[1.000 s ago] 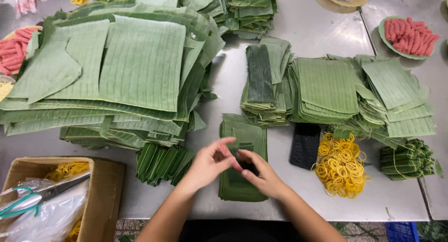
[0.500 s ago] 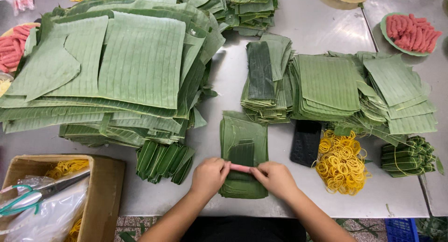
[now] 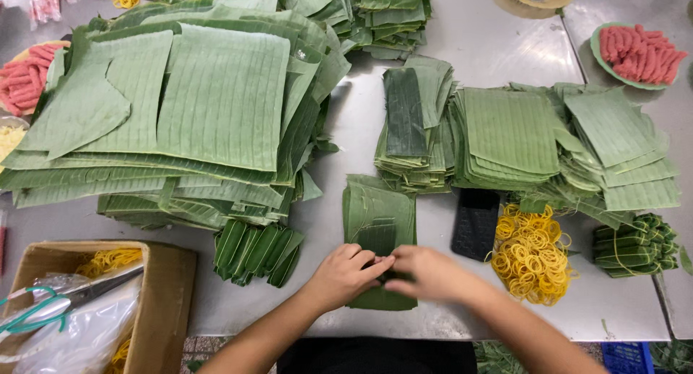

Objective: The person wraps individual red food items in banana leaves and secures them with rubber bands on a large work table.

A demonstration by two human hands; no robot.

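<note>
My left hand (image 3: 345,274) and my right hand (image 3: 431,273) meet fingertip to fingertip over the near end of a small stack of cut banana leaf pieces (image 3: 377,219). It lies on the steel table (image 3: 476,42) in front of me. Both hands press and fold the near edge of the top leaf. Whatever sits inside the fold is hidden under my fingers. A pile of yellow rubber bands (image 3: 530,255) lies just right of my right hand. A row of finished green leaf rolls (image 3: 256,251) lies left of my left hand.
A big stack of banana leaves (image 3: 216,107) fills the left. Smaller cut stacks (image 3: 498,136) lie at the right, with a black flat device (image 3: 475,222) and a tied leaf bundle (image 3: 635,244). Pink sausages fill a green bowl (image 3: 639,53). A cardboard box (image 3: 170,273) holds scissors (image 3: 43,309).
A pink sausage lay between my hands on the leaf half a second ago. My hands have since closed together over it, folding the leaf's near edge, and it is hidden.
</note>
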